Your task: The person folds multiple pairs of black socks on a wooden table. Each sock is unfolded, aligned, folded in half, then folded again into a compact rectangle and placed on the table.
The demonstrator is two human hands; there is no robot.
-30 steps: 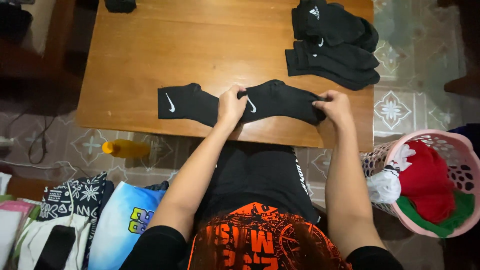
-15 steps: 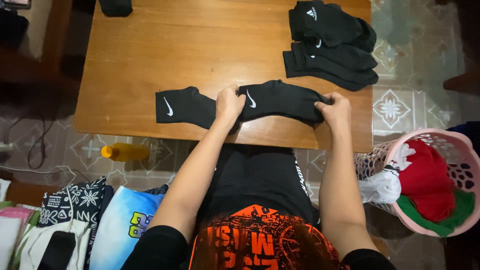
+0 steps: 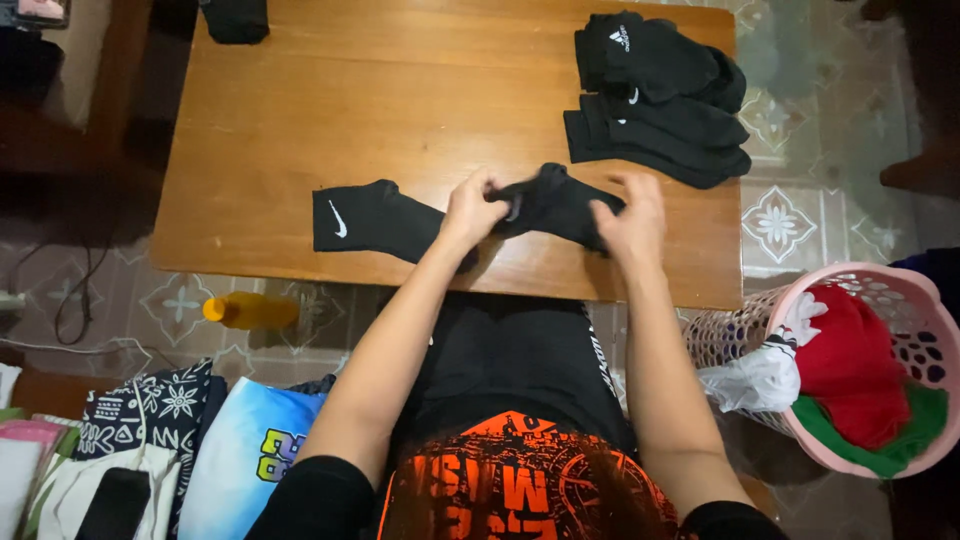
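Head view shows the left hand (image 3: pixel 472 208) and right hand (image 3: pixel 632 222) both pinching a black sock (image 3: pixel 548 203), bunched between them near the front edge of the wooden table (image 3: pixel 300 110); its mate (image 3: pixel 370 215) lies flat just to the left, partly under the left hand. A stack of black socks (image 3: pixel 655 95) already sits at the far right corner, so some pairs look done. Off the table, a pink basket (image 3: pixel 925 300) holds red, green and white laundry.

The person wore a black top with a bold orange graphic print across the chest and black shorts with white lettering down one side. Both forearms were bare, with black short sleeves at the upper arms.
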